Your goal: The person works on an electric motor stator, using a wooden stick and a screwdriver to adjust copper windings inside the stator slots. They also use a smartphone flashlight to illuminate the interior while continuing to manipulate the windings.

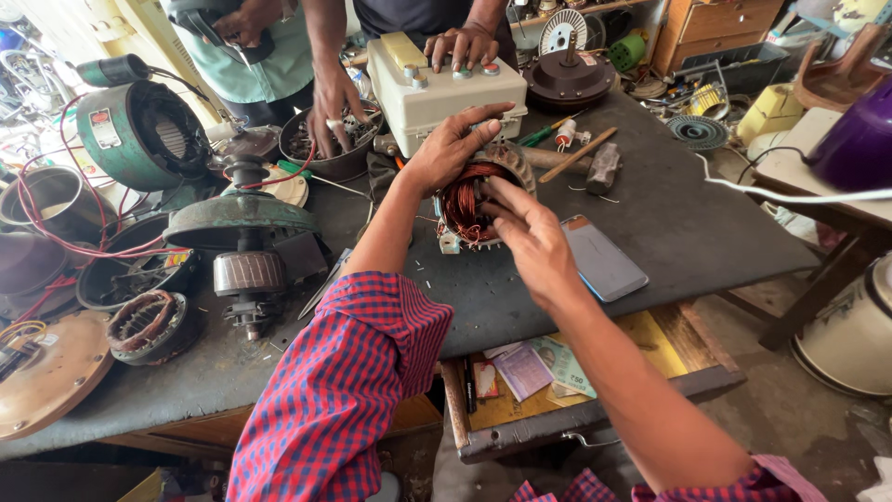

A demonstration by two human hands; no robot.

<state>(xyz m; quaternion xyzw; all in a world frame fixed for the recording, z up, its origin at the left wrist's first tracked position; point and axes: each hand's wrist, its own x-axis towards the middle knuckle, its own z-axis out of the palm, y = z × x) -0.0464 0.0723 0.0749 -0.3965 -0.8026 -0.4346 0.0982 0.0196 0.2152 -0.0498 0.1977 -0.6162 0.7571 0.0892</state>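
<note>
Head view: my left hand (452, 147) grips the top of the copper-wound motor coil (472, 206), while my right hand's (528, 240) open fingers press its front.

Both arms reach out far from the body. The left hand (452, 147) curls, fingers bent and thumb out. The right hand (525, 237) sits nearer, fingers pointing left, close together.
</note>
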